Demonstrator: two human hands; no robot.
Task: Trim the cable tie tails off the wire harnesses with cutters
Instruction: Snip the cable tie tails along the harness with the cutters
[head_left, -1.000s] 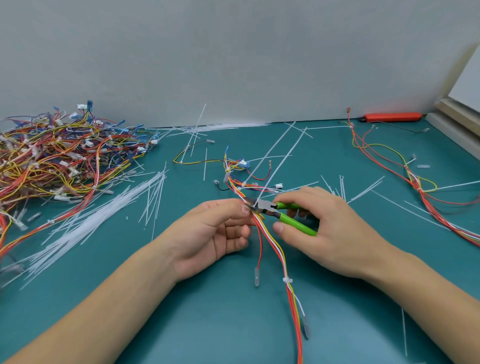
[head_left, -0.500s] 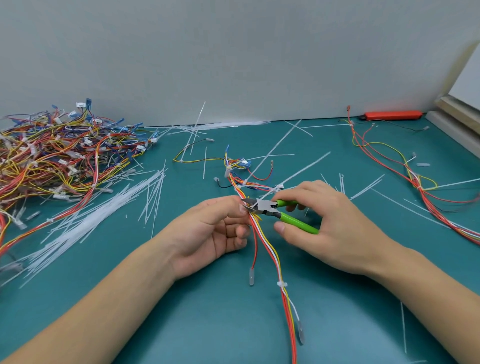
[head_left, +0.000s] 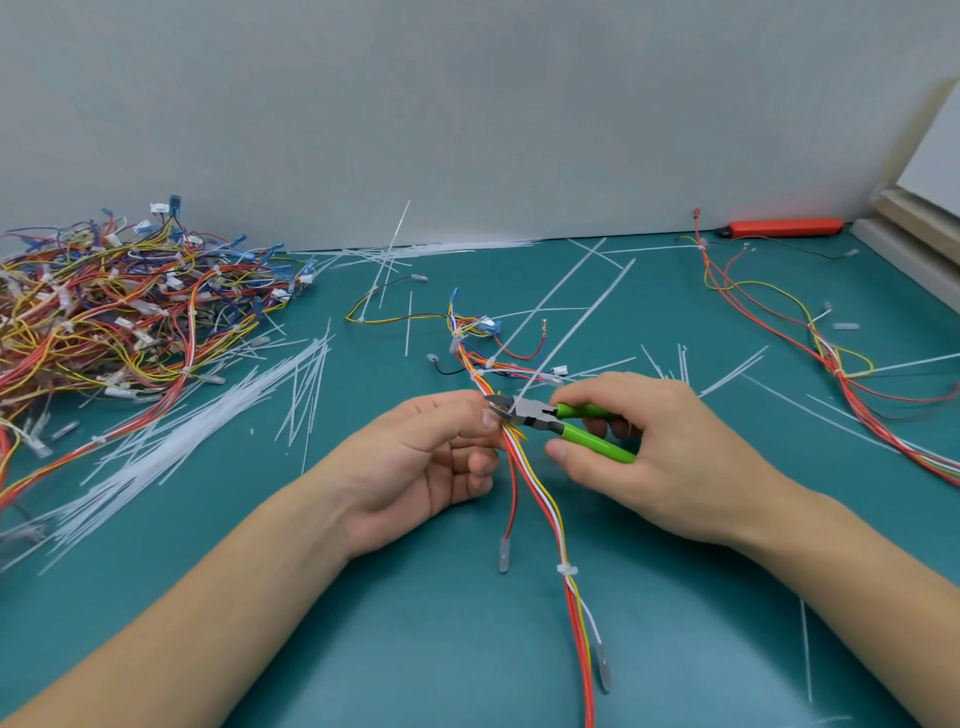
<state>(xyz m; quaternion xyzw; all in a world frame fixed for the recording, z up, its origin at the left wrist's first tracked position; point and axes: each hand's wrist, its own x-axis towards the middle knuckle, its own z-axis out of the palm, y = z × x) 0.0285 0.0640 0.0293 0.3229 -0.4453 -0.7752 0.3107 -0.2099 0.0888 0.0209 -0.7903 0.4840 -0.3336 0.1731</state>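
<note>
Green-handled cutters (head_left: 563, 423), gripped by right hand (head_left: 649, 447), bite a tie tail (head_left: 574, 332) beside left hand (head_left: 415, 457) pinching the harness (head_left: 540, 488). Harness pile (head_left: 119, 317) sits at table's (head_left: 467, 649) far-left corner w/ cut tails (head_left: 171, 431) alongside.

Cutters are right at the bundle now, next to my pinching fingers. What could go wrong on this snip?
1. The cutters sit against the wire harness, so the blades might nick a wire instead of the cable tie tail.
2. The left hand pinches the bundle right beside the blades; its fingertips could get caught.
3. The long tail may fly off when cut and join the loose offcuts on the mat.
</note>
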